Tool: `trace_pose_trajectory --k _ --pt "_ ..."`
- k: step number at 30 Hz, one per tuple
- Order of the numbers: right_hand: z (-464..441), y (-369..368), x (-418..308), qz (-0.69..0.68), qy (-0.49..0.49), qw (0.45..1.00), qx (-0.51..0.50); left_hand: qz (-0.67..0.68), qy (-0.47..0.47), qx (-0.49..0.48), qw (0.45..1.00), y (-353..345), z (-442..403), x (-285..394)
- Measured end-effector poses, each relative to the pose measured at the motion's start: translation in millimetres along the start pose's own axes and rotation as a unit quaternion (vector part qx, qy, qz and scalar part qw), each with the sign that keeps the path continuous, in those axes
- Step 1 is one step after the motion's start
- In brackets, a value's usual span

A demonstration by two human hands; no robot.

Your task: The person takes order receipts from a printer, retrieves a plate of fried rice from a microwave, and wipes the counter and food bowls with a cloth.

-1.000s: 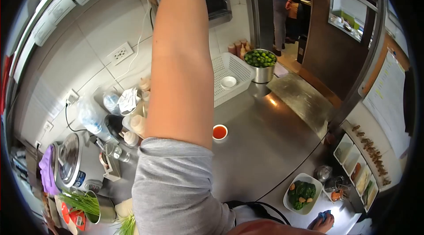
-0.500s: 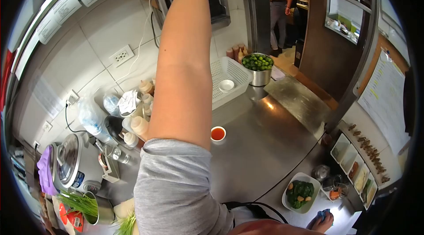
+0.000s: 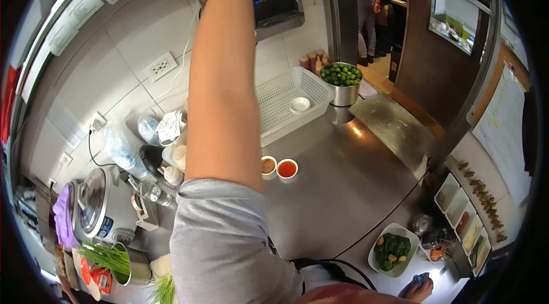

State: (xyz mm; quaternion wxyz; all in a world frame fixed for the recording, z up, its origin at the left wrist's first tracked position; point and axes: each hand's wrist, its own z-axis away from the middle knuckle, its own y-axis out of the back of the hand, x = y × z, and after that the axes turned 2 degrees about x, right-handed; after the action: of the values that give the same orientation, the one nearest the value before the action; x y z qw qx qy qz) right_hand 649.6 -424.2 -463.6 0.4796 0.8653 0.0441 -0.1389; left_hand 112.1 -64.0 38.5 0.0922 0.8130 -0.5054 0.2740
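My left arm reaches up across the middle of the view, its grey sleeve at the elbow; the hand is cut off by the top edge. Near where it ends, a black printer-like machine [image 3: 275,4] with a small blue light sits on a metal shelf. At the bottom right, my right hand [image 3: 422,289] is closed around a blue cloth [image 3: 420,280] on the counter. Close by stands a white bowl [image 3: 374,263] of dark green leaves with brown pieces. Partly behind my arm are a cup of red sauce [image 3: 287,169] and a cup of brownish sauce [image 3: 268,165].
A white perforated basket [image 3: 274,95] holds small white dishes [image 3: 299,105]. Beside it stands a metal pot [image 3: 345,96] of green citrus fruits. Left are squeeze bottles, a rice cooker [image 3: 114,207] and chives [image 3: 108,258]. White trays [image 3: 448,192] line the right. Another person [image 3: 366,12] stands beyond the opening.
My left arm has shifted left in view, uncovering more of the black machine and the brownish sauce cup. The view has turned slightly. My right hand still holds the blue cloth.
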Motion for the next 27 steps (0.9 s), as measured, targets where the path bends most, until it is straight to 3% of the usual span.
trace_pose_trajectory --k 2,3,4,5,6,7,10,12,13,16,18,20,23,26,27 --pt "6 1 2 0.000 -0.005 1.000 -0.003 0.035 -0.079 0.150 0.985 26 18 11" --pt "6 2 2 -0.012 -0.003 1.000 -0.003 0.084 -0.061 0.231 0.967 44 29 25" --pt "4 2 3 -0.010 0.004 1.000 0.007 0.229 0.007 0.340 0.912 59 47 40" --pt "5 3 2 -0.007 0.007 1.000 0.017 0.286 0.068 0.291 0.911 113 12 24" --pt "6 3 2 -0.004 0.010 1.000 0.026 0.261 0.115 0.363 0.887 121 23 49" --pt "8 4 0 -0.007 -0.001 1.000 0.020 0.223 0.101 0.462 0.853 140 8 49" --pt "10 8 -3 -0.004 -0.030 1.000 -0.004 0.280 0.002 0.246 0.928 210 -28 23" --pt "9 10 2 0.017 -0.042 0.999 -0.026 0.238 0.039 0.224 0.944 201 -28 16" --pt "14 5 9 0.053 -0.021 0.998 0.023 0.258 0.029 0.218 0.941 172 -8 20" --pt "15 3 2 0.123 -0.062 0.990 0.002 0.142 0.118 0.220 0.958 112 12 11" --pt "28 -17 17 0.118 -0.118 0.986 0.002 0.252 0.074 0.179 0.948 98 -17 -25" --pt "36 -28 29 0.125 -0.157 0.980 -0.017 0.160 0.107 0.185 0.964 80 -19 -30" --pt "36 -34 32 0.156 -0.201 0.965 -0.068 0.253 0.021 0.245 0.936 38 -24 -28" --pt "29 -46 31 0.198 -0.270 0.933 -0.130 0.204 0.030 0.253 0.945 25 -44 -31" --pt "26 -48 22 0.212 -0.293 0.919 -0.155 0.215 -0.041 0.312 0.925 18 -65 -48"
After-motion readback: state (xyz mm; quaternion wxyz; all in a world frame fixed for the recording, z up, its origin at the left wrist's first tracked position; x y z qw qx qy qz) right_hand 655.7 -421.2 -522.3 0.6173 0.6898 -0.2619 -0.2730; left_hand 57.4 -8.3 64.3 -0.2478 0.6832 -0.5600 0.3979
